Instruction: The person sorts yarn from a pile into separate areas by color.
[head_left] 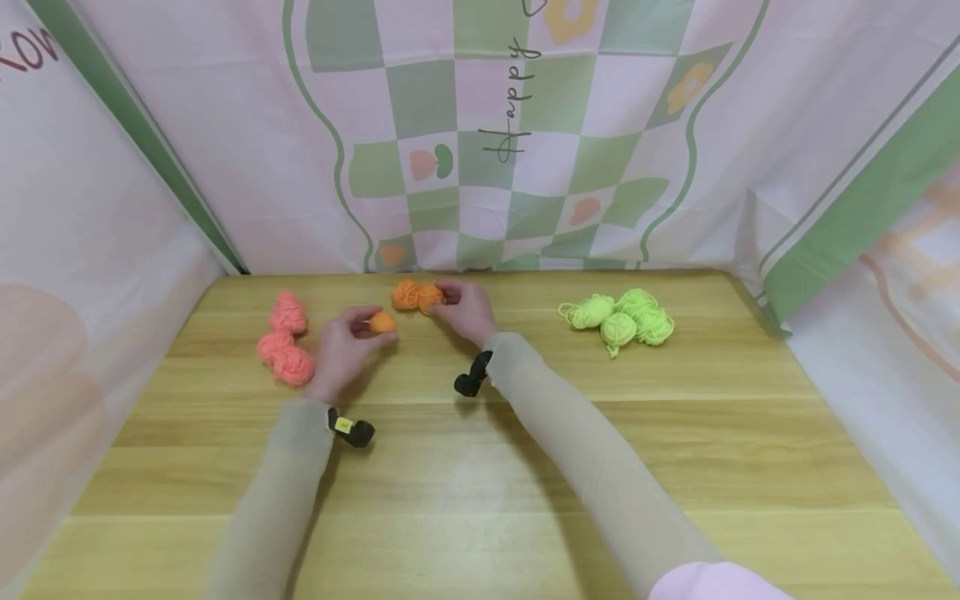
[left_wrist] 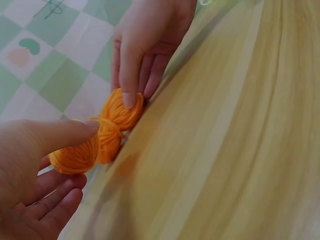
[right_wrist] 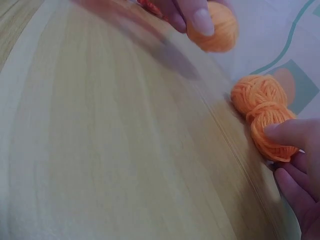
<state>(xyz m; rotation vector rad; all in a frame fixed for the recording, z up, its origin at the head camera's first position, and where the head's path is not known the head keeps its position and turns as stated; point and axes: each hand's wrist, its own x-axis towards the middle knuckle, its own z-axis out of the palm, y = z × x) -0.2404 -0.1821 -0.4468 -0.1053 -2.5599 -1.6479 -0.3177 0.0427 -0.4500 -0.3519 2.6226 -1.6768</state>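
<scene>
My left hand [head_left: 343,348] holds a small orange yarn ball [head_left: 383,322] between thumb and fingers, raised a little above the table. In the left wrist view the thumb lies across the top of this ball [left_wrist: 76,159]. Farther back, my right hand [head_left: 469,312] pinches the right one of two orange yarn balls, its thumb on this ball [right_wrist: 272,132] in the right wrist view. The other orange ball [head_left: 405,294] sits against it on the left, near the table's back edge.
Several pink yarn balls [head_left: 291,365] lie in a cluster left of my left hand. At the right stands a group of several lime-green yarn balls [head_left: 618,330] with loose strands. A checked curtain [head_left: 483,192] hangs behind the wooden table [head_left: 465,500].
</scene>
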